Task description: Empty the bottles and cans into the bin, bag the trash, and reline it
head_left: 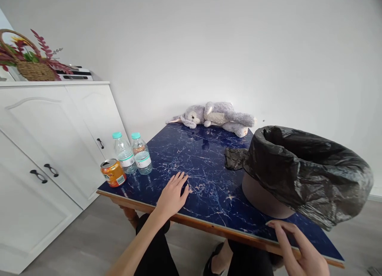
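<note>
My left hand [173, 193] lies flat on the blue marble-patterned table [197, 160] near its front edge, fingers stretched out and holding nothing. To its left stand two clear plastic bottles with turquoise caps, a rear bottle [124, 152] and a nearer bottle [141, 154]. An orange drink can [113, 172] stands beside them at the left edge. My right hand [301, 248] rests at the front edge, fingers loosely bent and slightly apart, with nothing visible in it. Just beyond it stands a trash bin [262, 194] lined with a black plastic bag [316, 180] folded over its rim.
A grey plush rabbit [216, 116] lies on its side at the table's far end, against the wall. Part of a black bag [234, 158] sits left of the bin. A white cabinet [53, 137] at left bears a wicker flower basket [35, 70].
</note>
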The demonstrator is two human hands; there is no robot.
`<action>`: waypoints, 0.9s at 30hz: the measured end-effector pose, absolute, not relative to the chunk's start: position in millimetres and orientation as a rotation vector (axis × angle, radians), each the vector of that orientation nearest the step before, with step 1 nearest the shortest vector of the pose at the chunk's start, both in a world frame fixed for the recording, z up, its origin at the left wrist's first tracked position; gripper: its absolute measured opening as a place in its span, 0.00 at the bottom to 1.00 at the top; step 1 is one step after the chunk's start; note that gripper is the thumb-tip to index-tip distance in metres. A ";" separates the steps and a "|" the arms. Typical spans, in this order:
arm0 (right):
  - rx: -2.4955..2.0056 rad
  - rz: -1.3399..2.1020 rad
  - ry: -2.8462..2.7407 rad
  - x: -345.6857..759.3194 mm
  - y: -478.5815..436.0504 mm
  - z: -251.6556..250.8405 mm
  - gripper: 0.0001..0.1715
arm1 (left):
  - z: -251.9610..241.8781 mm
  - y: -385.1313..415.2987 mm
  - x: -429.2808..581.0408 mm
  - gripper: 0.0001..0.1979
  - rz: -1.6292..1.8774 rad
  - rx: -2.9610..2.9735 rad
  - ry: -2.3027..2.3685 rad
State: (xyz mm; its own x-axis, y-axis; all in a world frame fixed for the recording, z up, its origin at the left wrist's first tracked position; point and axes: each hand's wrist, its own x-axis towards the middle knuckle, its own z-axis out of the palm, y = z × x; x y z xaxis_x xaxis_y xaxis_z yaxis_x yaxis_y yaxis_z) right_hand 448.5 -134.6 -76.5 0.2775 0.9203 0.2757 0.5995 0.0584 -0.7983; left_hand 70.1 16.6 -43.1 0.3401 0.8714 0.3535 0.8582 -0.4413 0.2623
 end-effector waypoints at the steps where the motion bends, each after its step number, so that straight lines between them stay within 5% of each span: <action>1: -1.654 0.427 -1.390 446.2 -133.7 -78.1 0.26 | -43.6 16.5 69.8 0.26 0.707 2.550 1.637; 6: -1.534 0.286 -1.664 398.2 -117.1 -82.2 0.25 | -42.2 14.7 70.2 0.26 0.677 2.541 1.630; 13: -1.494 -0.017 -2.112 318.0 -75.6 -73.1 0.39 | -39.3 12.6 72.5 0.25 0.709 2.526 1.637; 27: -1.527 -0.195 -2.227 308.2 -63.5 -78.1 0.37 | -36.8 5.7 72.8 0.26 0.794 2.483 1.667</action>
